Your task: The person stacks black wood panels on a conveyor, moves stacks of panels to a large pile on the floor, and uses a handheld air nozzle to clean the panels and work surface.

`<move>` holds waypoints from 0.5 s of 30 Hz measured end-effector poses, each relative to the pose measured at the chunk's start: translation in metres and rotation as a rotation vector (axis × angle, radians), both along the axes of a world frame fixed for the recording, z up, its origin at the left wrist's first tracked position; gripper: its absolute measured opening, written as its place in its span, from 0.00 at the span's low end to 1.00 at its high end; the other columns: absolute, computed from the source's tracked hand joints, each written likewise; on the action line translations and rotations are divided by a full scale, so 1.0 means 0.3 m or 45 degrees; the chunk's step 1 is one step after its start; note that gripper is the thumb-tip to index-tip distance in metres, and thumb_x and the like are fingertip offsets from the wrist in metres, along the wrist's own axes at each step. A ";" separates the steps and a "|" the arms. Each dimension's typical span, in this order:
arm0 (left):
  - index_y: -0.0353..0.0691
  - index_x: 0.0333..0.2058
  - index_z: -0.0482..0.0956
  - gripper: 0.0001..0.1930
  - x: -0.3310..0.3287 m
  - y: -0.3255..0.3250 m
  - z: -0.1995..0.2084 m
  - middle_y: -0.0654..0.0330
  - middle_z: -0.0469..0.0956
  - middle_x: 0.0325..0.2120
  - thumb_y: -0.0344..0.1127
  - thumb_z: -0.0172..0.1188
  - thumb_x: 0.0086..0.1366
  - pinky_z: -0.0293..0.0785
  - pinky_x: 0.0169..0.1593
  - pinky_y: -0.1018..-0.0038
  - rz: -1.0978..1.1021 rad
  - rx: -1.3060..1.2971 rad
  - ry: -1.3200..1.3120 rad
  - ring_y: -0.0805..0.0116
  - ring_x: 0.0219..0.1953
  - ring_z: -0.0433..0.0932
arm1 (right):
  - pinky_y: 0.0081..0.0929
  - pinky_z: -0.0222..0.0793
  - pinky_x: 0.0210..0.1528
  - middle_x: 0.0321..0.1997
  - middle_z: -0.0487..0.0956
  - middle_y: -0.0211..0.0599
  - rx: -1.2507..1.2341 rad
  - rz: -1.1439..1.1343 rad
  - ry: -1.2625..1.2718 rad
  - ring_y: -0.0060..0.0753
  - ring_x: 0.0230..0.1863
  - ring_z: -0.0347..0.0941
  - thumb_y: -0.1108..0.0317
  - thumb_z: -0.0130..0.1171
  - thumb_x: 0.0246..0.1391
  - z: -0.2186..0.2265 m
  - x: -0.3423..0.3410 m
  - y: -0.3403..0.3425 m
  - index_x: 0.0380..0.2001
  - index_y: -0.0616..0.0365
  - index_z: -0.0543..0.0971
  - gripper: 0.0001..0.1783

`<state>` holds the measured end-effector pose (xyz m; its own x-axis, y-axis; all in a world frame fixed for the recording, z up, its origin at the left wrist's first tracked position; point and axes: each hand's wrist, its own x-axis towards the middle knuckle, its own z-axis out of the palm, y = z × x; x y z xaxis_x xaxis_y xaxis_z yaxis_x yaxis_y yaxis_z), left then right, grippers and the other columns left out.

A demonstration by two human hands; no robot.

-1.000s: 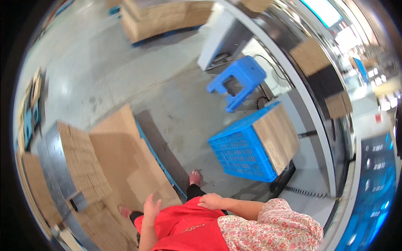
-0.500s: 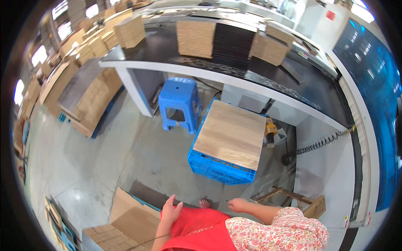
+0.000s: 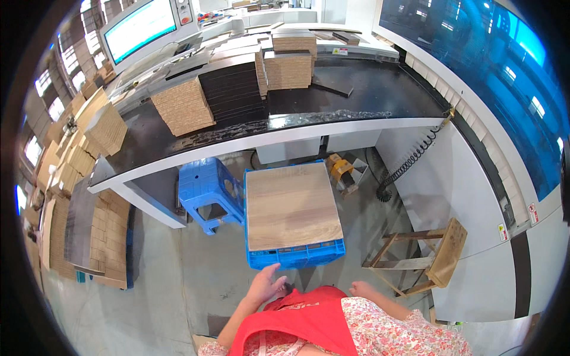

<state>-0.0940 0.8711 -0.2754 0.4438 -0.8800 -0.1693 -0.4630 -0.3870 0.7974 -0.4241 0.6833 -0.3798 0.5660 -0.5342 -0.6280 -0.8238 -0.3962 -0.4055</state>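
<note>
My left hand [image 3: 267, 287] hangs in front of my red apron with thumb and fingers apart, nothing in it. It is nearest to the front edge of a blue plastic crate [image 3: 300, 258], without clearly touching it. A square wood-grain board [image 3: 293, 204] lies flat on top of that crate. To the right, my right hand [image 3: 363, 289] is held low beside the apron; its fingers look loosely bent and apart, and I see nothing in them.
A blue stool [image 3: 202, 178] stands left of the crate, under a black-topped bench [image 3: 380, 95] with stacked panels [image 3: 183, 105]. At right are a tipped wooden stool [image 3: 448, 252] and a coiled black hose [image 3: 409, 163]. A panel pile [image 3: 107, 237] stands left; a monitor [image 3: 142, 29] is behind.
My view has turned right, so the bench and crate now face me more squarely. Both hands stay empty, and the left is now closer to the crate's front edge.
</note>
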 end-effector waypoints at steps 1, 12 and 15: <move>0.34 0.55 0.72 0.27 0.037 -0.045 0.038 0.43 0.75 0.51 0.43 0.64 0.60 0.70 0.58 0.62 -0.051 -0.032 -0.056 0.48 0.54 0.74 | 0.47 0.71 0.49 0.43 0.80 0.53 0.037 -0.024 0.089 0.57 0.46 0.76 0.54 0.55 0.55 -0.014 -0.008 0.016 0.40 0.58 0.81 0.19; 0.32 0.52 0.74 0.25 0.173 -0.102 -0.047 0.45 0.78 0.47 0.39 0.65 0.60 0.73 0.55 0.64 -0.009 0.045 0.111 0.53 0.50 0.78 | 0.45 0.70 0.39 0.33 0.79 0.52 0.162 -0.125 -0.319 0.55 0.37 0.75 0.54 0.55 0.59 0.075 0.091 0.074 0.36 0.60 0.75 0.18; 0.33 0.52 0.74 0.24 0.128 -0.192 -0.009 0.45 0.79 0.47 0.38 0.64 0.60 0.73 0.55 0.64 -0.071 0.014 0.128 0.54 0.50 0.78 | 0.49 0.71 0.43 0.37 0.79 0.54 0.135 -0.091 -0.226 0.59 0.41 0.76 0.55 0.57 0.56 0.028 0.028 0.022 0.38 0.60 0.77 0.17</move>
